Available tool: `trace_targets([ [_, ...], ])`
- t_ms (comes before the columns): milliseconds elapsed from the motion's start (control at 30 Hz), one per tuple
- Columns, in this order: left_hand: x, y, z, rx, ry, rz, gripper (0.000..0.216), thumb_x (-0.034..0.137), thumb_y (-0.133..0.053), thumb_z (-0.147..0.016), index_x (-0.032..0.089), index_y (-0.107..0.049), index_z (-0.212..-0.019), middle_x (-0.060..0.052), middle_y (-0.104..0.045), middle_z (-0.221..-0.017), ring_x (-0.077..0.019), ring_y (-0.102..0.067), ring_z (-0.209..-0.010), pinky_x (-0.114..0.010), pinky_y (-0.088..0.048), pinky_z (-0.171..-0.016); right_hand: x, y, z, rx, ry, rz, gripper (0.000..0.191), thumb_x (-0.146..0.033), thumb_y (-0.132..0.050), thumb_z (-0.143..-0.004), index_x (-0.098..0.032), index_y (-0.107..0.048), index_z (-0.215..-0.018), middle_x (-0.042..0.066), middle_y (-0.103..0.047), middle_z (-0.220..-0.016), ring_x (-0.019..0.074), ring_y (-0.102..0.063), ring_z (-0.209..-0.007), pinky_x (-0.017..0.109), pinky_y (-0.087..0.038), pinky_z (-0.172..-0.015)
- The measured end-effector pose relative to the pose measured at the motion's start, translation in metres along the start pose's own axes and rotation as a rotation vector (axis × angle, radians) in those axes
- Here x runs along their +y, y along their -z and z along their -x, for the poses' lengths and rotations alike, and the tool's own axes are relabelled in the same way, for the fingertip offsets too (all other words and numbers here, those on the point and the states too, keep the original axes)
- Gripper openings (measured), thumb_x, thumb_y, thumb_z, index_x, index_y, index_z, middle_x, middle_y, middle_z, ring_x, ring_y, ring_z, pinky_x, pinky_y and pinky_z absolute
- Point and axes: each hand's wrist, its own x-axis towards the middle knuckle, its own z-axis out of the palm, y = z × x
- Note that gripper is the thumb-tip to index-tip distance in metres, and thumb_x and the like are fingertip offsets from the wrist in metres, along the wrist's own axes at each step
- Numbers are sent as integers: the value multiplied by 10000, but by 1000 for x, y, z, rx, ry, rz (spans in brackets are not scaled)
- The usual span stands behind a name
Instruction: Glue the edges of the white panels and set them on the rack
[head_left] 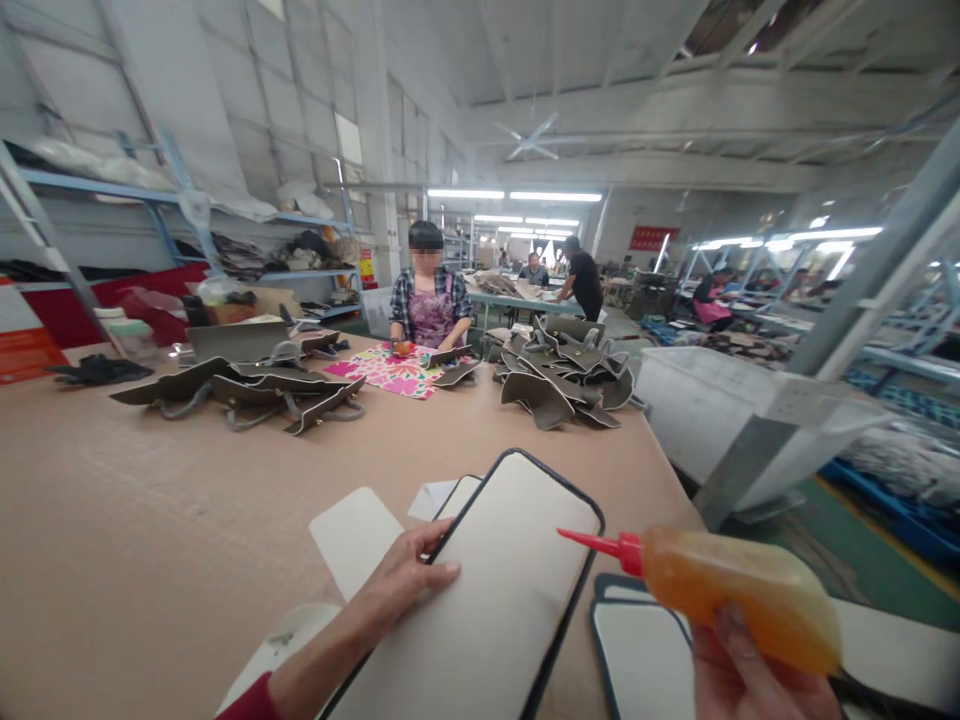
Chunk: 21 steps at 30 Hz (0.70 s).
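Clasps a dark-edged cream panel [487, 590] at its left long edge in the fingers of the left hand [394, 590], laying the thumb on the pale face. Holds the panel over the tabletop [150, 510], with its long axis running away and to the right, rounded corners at the far end, near end cut off by the bottom of the view. Grasps a squeeze bottle [742, 585] of amber liquid in the fingers of the right hand [750, 665], curling them around the lower side. Holds the bottle nearly flat, with its long axis across the view, base to the right, red nozzle [604, 546] pointing left toward the panel's far right part. Cannot tell about contact between tip and panel. Shows more dark-edged pieces [645, 650] below the nozzle, right of the panel.
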Motion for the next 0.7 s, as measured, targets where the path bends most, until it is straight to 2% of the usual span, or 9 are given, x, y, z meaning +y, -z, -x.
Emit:
trace_targets([
  [133,-6,-1,-12,20,40,33,548,166,-613,-618,134,-606,-1164,-47,-692,-897,-218,-620,-799,-294,-474,-712,9,-6,-2,-29,-37,4,423,-204,-841,-446,-199,-651,-823,-8,-641,-974,110,-593,-752,169,-530,-653],
  [300,-9,-3,-23,27,69,50,544,165,-616,-607,123,-611,-1150,-52,-696,-894,-222,-628,-772,-297,-484,-682,30,-11,-7,-88,-28,35,406,-195,-829,-489,-182,-643,-850,-8,-652,-800,115,-603,-723,191,-528,-672],
  [433,-11,-5,-29,35,89,86,524,149,-603,-615,139,-619,-1139,-43,-701,-889,-222,-639,-764,-290,-489,-663,45,-15,-12,-105,-15,26,533,-144,-833,-474,-174,-615,-960,-17,-655,-875,106,-606,-783,187,-512,-734],
  [500,-14,-5,-33,26,94,122,527,145,-599,-626,144,-607,-1152,-46,-703,-900,-225,-646,-758,-295,-492,-658,53,-10,-8,-118,-55,56,599,-142,-837,-466,-163,-595,-1014,-13,-658,-903,108,-611,-792,180,-504,-750],
  [600,-22,-2,-41,44,101,154,524,164,-626,-631,143,-600,-1154,-60,-701,-932,-227,-652,-758,-303,-498,-664,66,9,5,-196,-169,198,662,-188,-844,-467,-142,-571,-1068,14,-670,-884,155,-634,-763,203,-530,-684],
  [700,-30,2,-49,102,105,151,527,207,-672,-613,130,-608,-1131,-76,-699,-947,-227,-652,-765,-310,-500,-681,74,32,16,-227,-159,329,608,-240,-817,-542,-154,-566,-1090,30,-674,-855,201,-643,-716,253,-552,-581],
])
